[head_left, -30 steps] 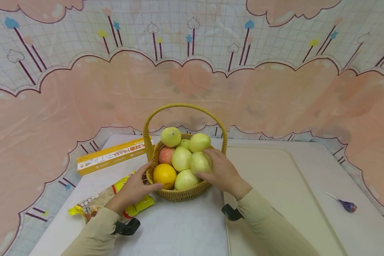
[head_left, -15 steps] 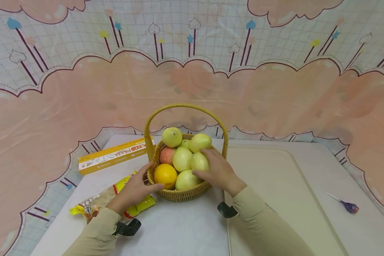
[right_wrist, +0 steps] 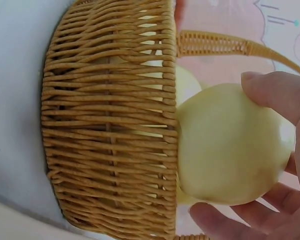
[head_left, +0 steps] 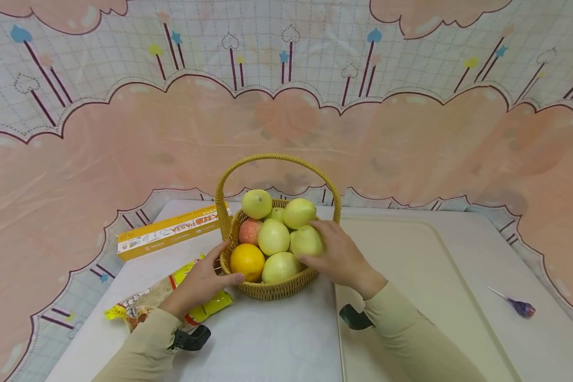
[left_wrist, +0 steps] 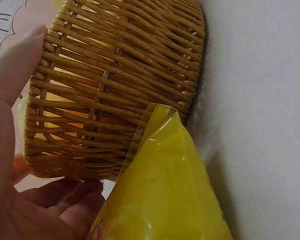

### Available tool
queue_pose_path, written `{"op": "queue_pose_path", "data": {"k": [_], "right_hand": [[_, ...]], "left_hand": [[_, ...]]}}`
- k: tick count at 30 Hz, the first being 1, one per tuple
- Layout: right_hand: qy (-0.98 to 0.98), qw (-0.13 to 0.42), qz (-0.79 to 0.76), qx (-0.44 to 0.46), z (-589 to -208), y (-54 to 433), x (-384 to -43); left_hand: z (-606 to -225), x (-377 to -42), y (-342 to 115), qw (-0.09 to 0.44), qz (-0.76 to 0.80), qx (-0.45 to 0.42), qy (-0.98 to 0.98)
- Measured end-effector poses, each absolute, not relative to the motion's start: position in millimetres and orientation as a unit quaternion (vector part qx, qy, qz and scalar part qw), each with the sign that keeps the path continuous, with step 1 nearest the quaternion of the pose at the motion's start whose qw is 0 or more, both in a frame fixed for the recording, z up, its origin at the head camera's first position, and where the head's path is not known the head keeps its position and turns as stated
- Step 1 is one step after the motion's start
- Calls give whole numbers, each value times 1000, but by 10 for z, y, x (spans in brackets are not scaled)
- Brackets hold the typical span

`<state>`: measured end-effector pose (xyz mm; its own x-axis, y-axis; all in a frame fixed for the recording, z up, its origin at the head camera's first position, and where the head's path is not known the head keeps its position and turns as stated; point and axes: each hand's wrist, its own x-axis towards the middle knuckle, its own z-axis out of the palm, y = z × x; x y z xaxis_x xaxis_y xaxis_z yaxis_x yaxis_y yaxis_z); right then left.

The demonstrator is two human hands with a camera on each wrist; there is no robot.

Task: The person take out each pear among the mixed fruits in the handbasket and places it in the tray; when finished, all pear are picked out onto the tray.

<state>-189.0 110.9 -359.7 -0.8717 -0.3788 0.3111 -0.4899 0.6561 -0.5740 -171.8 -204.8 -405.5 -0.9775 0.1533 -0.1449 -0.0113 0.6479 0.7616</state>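
A woven basket with a tall arched handle holds several pale green pears, an orange and a red apple. My left hand grips the basket's left side, thumb over the rim and fingers against the outer weave. In the right wrist view, my right hand holds a pale green pear at the basket's rim, thumb on one side and fingers on the other. The head view shows this right hand at the basket's right side, close to the other pears.
A yellow-and-white pasta box lies behind left. A yellow snack bag lies under my left forearm, its end against the basket. A beige tray takes up the right, with a lollipop beyond its edge. A patterned cloth hangs behind.
My right hand has shifted slightly left and then back to the right, the pear in its grasp now further right, apart from the middle pear. The left hand and basket stay put.
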Motion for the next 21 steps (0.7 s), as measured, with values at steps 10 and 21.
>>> {"op": "queue_pose_path", "data": {"k": [10,21], "right_hand": [[-889,105,367,252,-3598,1348,-1822],[-885,120,383,235,-3564,1744,-1699]], "left_hand": [[-4052,-1721,-2039,103,421,33,900],[-4038,-1720,-2039,102,414,33,904]]}}
